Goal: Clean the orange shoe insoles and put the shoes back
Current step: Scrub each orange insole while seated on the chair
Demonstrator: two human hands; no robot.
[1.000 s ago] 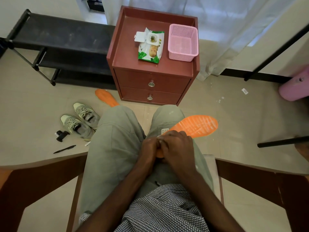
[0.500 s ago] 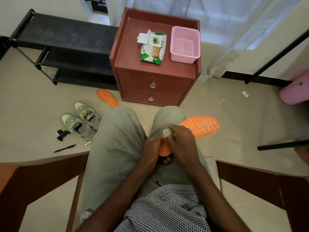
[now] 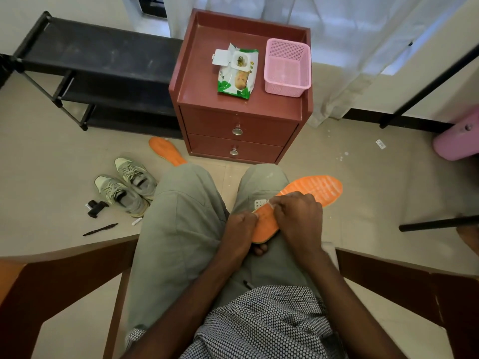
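An orange insole (image 3: 315,189) lies across my right thigh, toe end pointing right. My left hand (image 3: 239,234) grips its heel end. My right hand (image 3: 298,218) presses a small white wipe, pinched in its fingers, onto the insole's middle. A second orange insole (image 3: 166,151) lies on the floor by the cabinet's left corner, partly hidden by my left knee. Two grey-green sneakers (image 3: 129,186) stand side by side on the floor to my left.
A red-brown bedside cabinet (image 3: 241,130) ahead carries an open wet-wipe pack (image 3: 237,73) and a pink basket (image 3: 287,67). A black shoe rack (image 3: 85,71) stands at the back left. A pen (image 3: 99,229) and a small black object (image 3: 96,207) lie near the sneakers. Wooden chair arms flank me.
My right hand has slid with the wipe from the heel end toward the insole's middle, baring more of the heel. The left hand keeps its hold.
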